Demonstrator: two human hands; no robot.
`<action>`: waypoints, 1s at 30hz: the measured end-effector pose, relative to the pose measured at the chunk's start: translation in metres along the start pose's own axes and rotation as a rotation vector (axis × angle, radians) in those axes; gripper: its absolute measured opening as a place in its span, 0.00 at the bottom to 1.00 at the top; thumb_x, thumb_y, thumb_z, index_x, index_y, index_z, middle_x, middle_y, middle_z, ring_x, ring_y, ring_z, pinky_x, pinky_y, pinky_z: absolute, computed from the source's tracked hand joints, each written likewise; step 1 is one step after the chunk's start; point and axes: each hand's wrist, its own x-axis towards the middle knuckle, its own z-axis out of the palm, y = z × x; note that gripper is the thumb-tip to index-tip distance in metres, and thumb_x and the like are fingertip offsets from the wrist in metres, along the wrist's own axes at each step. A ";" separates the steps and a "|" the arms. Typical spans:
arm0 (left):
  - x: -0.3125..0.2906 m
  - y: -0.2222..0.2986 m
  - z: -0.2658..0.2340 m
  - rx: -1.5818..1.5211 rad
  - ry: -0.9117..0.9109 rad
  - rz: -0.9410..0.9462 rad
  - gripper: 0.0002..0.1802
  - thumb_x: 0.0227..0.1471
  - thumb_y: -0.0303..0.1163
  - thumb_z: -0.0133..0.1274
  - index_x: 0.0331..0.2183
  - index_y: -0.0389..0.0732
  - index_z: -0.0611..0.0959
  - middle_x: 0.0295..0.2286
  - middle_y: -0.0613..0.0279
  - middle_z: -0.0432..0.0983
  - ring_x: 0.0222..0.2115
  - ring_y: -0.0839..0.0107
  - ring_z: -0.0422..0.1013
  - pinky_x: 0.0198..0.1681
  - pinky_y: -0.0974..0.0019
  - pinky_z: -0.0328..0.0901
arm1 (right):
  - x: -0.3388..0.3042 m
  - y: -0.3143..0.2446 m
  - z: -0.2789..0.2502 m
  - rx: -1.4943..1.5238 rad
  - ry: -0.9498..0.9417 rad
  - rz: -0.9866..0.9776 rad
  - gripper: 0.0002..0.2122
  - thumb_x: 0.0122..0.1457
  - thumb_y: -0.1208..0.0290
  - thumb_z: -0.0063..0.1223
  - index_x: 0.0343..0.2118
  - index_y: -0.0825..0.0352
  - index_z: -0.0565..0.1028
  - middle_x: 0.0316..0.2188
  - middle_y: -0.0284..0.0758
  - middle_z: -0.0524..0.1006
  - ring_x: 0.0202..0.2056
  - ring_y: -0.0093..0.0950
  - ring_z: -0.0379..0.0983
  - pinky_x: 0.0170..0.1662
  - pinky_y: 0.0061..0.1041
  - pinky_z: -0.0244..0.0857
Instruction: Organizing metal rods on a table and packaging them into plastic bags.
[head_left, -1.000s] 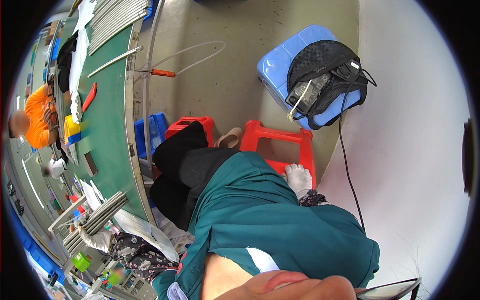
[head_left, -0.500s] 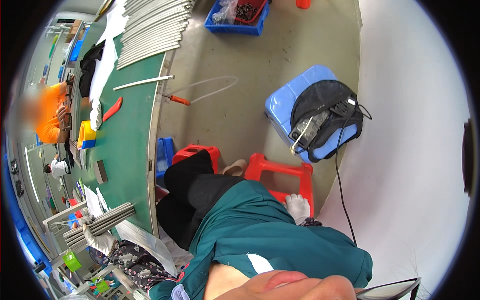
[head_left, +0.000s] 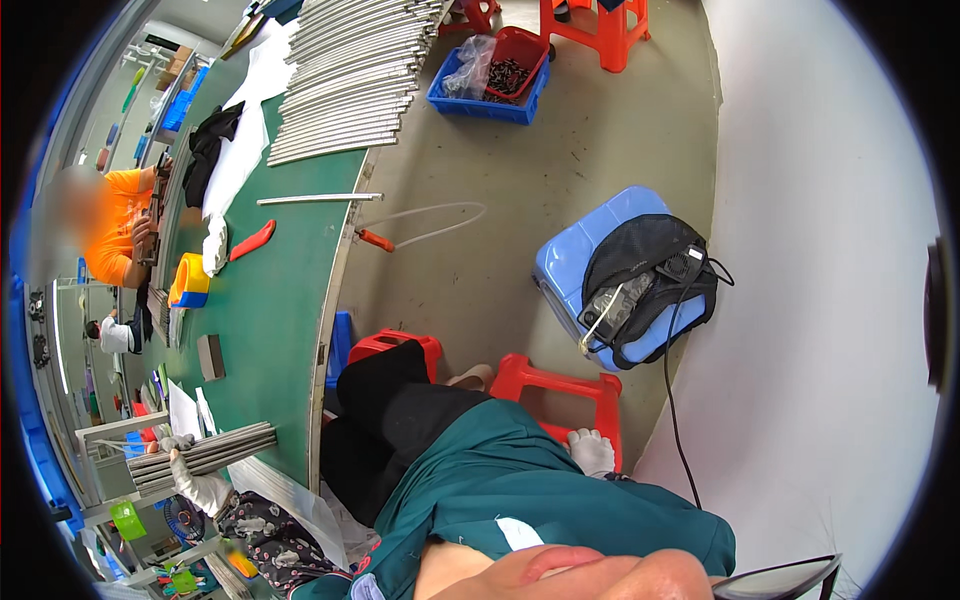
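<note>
My left hand (head_left: 203,488), in a pale glove with a dark flowered sleeve, is closed around a bundle of thin grey metal rods (head_left: 225,449). The bundle lies over the near end of the green-topped table (head_left: 275,340), with greyish fingertips showing on its far side. My right hand (head_left: 591,452), also in a white glove, is at the edge of a red plastic stool (head_left: 607,405) beside my body. Its fingers are slightly apart, and nothing shows in them; whether it bears on the stool I cannot tell.
Many metal rods (head_left: 345,85) lie in rows on the table, with a single rod (head_left: 318,198), a red-handled tool (head_left: 252,241), a yellow-and-blue holder (head_left: 190,281) and a grey block (head_left: 211,357). A blue crate (head_left: 485,108) and blue box (head_left: 570,260) stand on the floor. An orange-shirted person (head_left: 125,225) works opposite.
The view has shifted, so the table, crate and blue box sit lower in the picture, and more red stools show at the top. My left hand keeps hold of the rods.
</note>
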 end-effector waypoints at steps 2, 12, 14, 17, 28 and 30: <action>-0.002 -0.001 -0.005 0.004 0.041 0.004 0.21 0.51 0.34 0.58 0.48 0.47 0.75 0.38 0.64 0.76 0.39 0.70 0.72 0.44 0.63 0.68 | 0.001 -0.003 -0.001 -0.005 0.010 -0.006 0.14 0.56 0.54 0.49 0.35 0.58 0.76 0.35 0.35 0.76 0.42 0.35 0.73 0.41 0.38 0.68; -0.005 0.001 0.006 0.013 0.014 0.066 0.22 0.51 0.33 0.58 0.49 0.47 0.73 0.39 0.64 0.76 0.40 0.70 0.72 0.45 0.63 0.67 | -0.004 -0.004 0.004 -0.016 0.002 -0.002 0.14 0.57 0.54 0.49 0.35 0.58 0.76 0.34 0.34 0.77 0.41 0.35 0.73 0.42 0.38 0.68; -0.004 0.002 0.004 0.028 0.022 0.072 0.23 0.51 0.33 0.58 0.49 0.46 0.74 0.39 0.64 0.76 0.40 0.70 0.72 0.45 0.63 0.67 | -0.004 -0.005 0.003 -0.012 -0.001 -0.007 0.14 0.57 0.54 0.49 0.35 0.58 0.76 0.35 0.34 0.77 0.42 0.35 0.73 0.42 0.38 0.68; -0.002 -0.003 -0.007 0.031 0.039 0.055 0.21 0.51 0.35 0.58 0.48 0.45 0.75 0.39 0.65 0.76 0.40 0.71 0.71 0.44 0.64 0.67 | -0.006 -0.008 0.002 -0.030 -0.018 0.007 0.13 0.57 0.54 0.49 0.35 0.58 0.76 0.35 0.34 0.76 0.42 0.34 0.73 0.42 0.38 0.68; -0.003 0.013 0.019 -0.011 -0.106 0.134 0.20 0.53 0.29 0.56 0.47 0.46 0.69 0.30 0.69 0.69 0.34 0.74 0.66 0.45 0.67 0.64 | -0.011 -0.014 0.018 -0.064 0.114 -0.045 0.14 0.55 0.53 0.52 0.33 0.59 0.76 0.32 0.34 0.77 0.38 0.33 0.75 0.39 0.37 0.69; 0.000 0.011 0.010 -0.023 -0.130 0.144 0.25 0.52 0.27 0.56 0.51 0.46 0.66 0.31 0.68 0.69 0.33 0.74 0.66 0.45 0.67 0.64 | -0.016 -0.019 0.020 -0.080 0.127 -0.040 0.13 0.55 0.54 0.51 0.33 0.59 0.77 0.32 0.34 0.77 0.39 0.33 0.75 0.39 0.38 0.69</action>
